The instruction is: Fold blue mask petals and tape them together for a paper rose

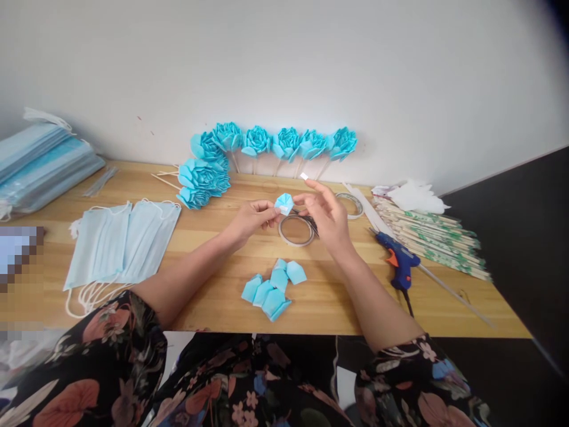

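Between the thumb and fingers of my left hand [260, 216] is a small folded blue petal [284, 203], with a pale strip on its lower edge. My right hand [326, 213] is just to the right of it, fingers apart and partly bent. A small white piece [304, 176], like a bit of tape, clings to its raised index fingertip. Below both hands, a roll of tape [296, 230] lies on the table, with a dark tool partly hidden behind my right hand. Nearer to me lie several loose folded blue petals [267, 292].
Finished blue flowers on sticks [258, 141] line the wall. Face masks [128, 237] lie at left, packed masks [40, 166] behind them. At right are a second tape roll [355, 206], a blue glue gun [400, 261], wrapped chopsticks [435, 234] and crumpled white material [418, 197].
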A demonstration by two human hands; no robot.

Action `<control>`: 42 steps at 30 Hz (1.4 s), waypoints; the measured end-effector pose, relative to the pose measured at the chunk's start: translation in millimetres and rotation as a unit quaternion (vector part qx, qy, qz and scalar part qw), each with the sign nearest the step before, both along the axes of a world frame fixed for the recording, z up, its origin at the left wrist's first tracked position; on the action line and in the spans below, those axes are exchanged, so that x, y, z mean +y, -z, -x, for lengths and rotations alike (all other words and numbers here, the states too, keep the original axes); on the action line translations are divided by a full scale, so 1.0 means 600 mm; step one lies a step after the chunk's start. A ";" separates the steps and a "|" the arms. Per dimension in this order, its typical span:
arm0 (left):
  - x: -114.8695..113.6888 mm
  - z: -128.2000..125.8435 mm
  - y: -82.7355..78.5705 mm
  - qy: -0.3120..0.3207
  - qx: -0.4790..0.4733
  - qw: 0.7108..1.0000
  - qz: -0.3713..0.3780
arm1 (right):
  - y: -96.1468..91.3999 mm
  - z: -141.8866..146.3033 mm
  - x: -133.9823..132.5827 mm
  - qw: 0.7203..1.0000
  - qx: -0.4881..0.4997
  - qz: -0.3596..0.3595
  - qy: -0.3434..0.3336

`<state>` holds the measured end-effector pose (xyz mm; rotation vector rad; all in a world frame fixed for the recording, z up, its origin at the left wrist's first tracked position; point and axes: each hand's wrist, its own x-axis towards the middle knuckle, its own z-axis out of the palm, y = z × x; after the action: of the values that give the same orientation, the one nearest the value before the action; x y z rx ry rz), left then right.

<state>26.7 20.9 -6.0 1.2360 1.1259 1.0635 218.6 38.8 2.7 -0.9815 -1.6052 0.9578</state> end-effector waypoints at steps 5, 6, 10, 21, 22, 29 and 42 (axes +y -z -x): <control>0.004 0.002 0.002 -0.005 0.017 1.000 -0.009 | -0.005 -0.006 0.004 0.999 -0.013 -0.035 0.022; 0.004 0.002 0.003 -0.008 0.026 1.000 -0.011 | -0.004 -0.006 0.005 0.999 -0.019 -0.041 0.016; 0.004 0.000 0.004 -0.009 0.055 0.998 -0.034 | 0.003 -0.006 0.009 0.997 -0.051 -0.048 -0.009; 0.002 -0.001 0.003 -0.003 0.110 0.990 -0.084 | 0.000 -0.004 0.007 0.990 -0.112 -0.086 -0.009; 0.001 -0.001 0.002 -0.002 0.112 0.990 -0.085 | -0.001 -0.004 0.007 0.990 -0.114 -0.085 -0.010; 0.000 -0.001 0.001 0.010 0.114 0.990 -0.087 | -0.003 -0.002 0.003 0.987 -0.134 -0.083 -0.006; -0.001 -0.002 -0.001 0.018 0.114 0.989 -0.090 | 0.006 0.003 0.001 0.974 -0.183 -0.120 0.053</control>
<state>28.1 20.3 -5.3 1.5458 1.1955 1.0326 217.0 39.3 -0.9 -1.1037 -1.9006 0.5122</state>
